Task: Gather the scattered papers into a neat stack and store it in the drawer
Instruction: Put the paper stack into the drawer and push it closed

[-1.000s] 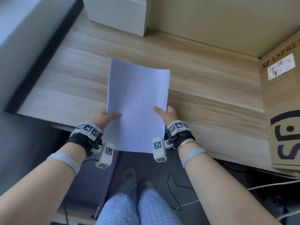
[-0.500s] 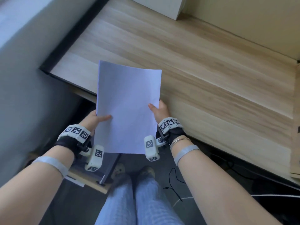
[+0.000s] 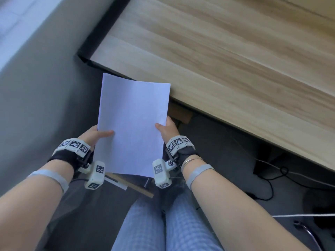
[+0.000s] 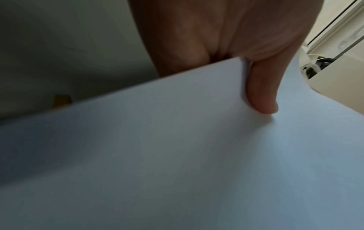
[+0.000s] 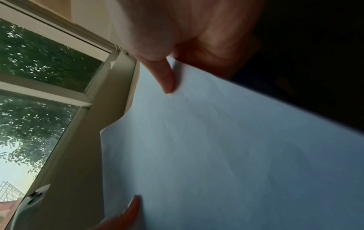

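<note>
A stack of white papers [image 3: 133, 122] is held in the air in front of the wooden desk [image 3: 226, 60], just off its left front corner. My left hand [image 3: 97, 134] grips the stack's left edge, thumb on top. My right hand [image 3: 165, 128] grips the right edge the same way. The left wrist view shows my thumb [image 4: 262, 95] lying on the papers [image 4: 177, 155]. In the right wrist view my thumb [image 5: 165, 76] presses the sheet [image 5: 226, 147] near its edge. The fingers below the stack are hidden. No drawer shows plainly.
A wooden piece [image 3: 181, 113] sits under the desk edge behind the stack. Another wooden edge with a white label [image 3: 130, 185] lies below the papers. Cables [image 3: 272, 182] run over the dark floor at the right. A grey wall [image 3: 36, 87] stands at the left. My legs [image 3: 163, 223] are below.
The stack has come off the desk top, back and to the left past the desk's front corner. Both hands keep the same hold. The view has swung left; the cardboard box is out of sight.
</note>
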